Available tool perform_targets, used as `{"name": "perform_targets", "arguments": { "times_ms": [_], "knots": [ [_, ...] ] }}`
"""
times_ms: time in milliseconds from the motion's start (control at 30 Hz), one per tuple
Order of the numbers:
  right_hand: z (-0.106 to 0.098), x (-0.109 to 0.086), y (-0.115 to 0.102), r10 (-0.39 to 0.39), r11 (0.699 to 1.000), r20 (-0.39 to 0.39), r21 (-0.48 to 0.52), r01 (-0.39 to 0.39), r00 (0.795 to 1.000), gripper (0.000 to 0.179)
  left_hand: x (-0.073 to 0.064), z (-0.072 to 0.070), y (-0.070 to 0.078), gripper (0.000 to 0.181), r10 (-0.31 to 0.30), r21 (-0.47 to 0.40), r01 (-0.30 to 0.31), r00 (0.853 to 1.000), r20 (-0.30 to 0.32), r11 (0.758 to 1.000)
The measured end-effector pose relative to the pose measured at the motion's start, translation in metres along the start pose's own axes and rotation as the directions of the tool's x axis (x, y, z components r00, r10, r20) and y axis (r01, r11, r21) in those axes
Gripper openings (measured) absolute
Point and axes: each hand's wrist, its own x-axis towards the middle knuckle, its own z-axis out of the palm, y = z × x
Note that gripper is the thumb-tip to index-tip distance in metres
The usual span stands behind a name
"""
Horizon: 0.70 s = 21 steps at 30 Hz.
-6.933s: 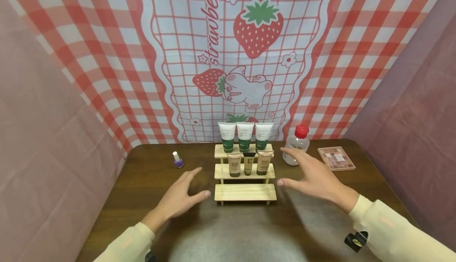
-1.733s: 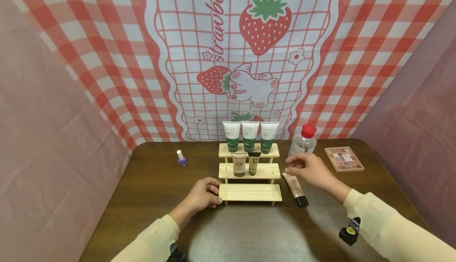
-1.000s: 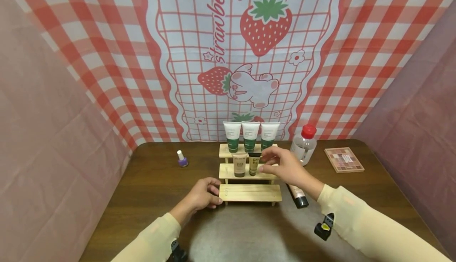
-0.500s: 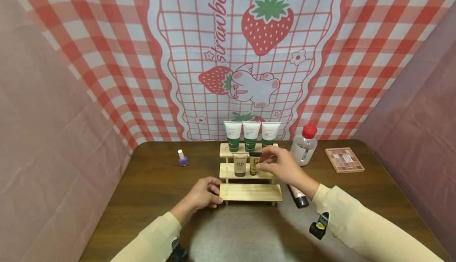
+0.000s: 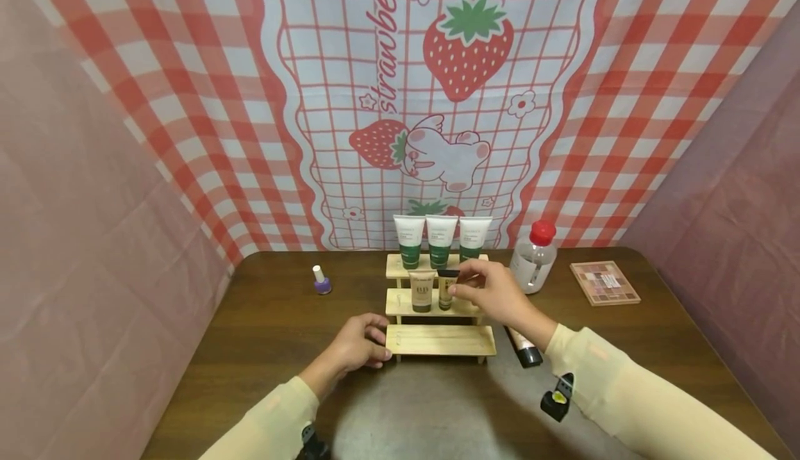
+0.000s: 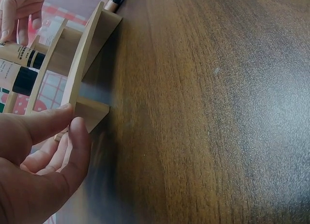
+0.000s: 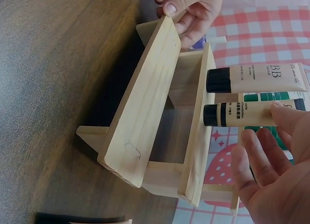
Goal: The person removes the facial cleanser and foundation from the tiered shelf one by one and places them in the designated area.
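A three-tier wooden stand (image 5: 440, 340) stands on the table. My left hand (image 5: 356, 340) grips the left end of its lowest shelf, thumb and fingers at the edge in the left wrist view. On the middle shelf my right hand (image 5: 496, 290) pinches the upper part of a small gold tube with a black cap (image 7: 242, 113), which stands cap down. Left of it stands a beige BB cream tube (image 5: 421, 293), untouched. Another beige tube (image 5: 528, 354) with a black cap lies on the table right of the stand, partly hidden under my right wrist.
Three white-and-green tubes (image 5: 440, 237) line the top shelf. Behind my right hand is a clear bottle with a red cap (image 5: 533, 265), with an eyeshadow palette (image 5: 605, 283) farther right. Purple nail polish (image 5: 321, 283) stands at the left. A strawberry-print cloth (image 5: 469, 50) hangs behind.
The right-hand beige tube went from the middle shelf to the table. My left hand took hold of the stand; my right hand let go of that tube and moved left onto the small gold tube.
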Motion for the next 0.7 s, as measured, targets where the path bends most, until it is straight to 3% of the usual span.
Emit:
{"name": "perform_targets", "arguments": {
  "times_ms": [300, 533, 700],
  "knots": [
    [-0.006, -0.006, 0.007, 0.035, 0.998, -0.059, 0.051, -0.032, 0.998, 0.023, 0.002, 0.002, 0.0, 0.059, -0.005, -0.001, 0.005, 1.0, 0.006, 1.0],
    [-0.034, -0.014, 0.012, 0.061, 0.993, -0.093, 0.102, -0.052, 0.994, 0.025, 0.001, -0.001, 0.001, 0.059, -0.004, 0.015, 0.004, 1.0, 0.002, 1.0],
    [-0.055, -0.024, 0.032, 0.099, 0.988, -0.127, 0.131, -0.082, 0.987, 0.025, 0.0, -0.001, 0.0, 0.059, 0.007, 0.017, -0.007, 1.0, 0.002, 1.0]
  ]
}}
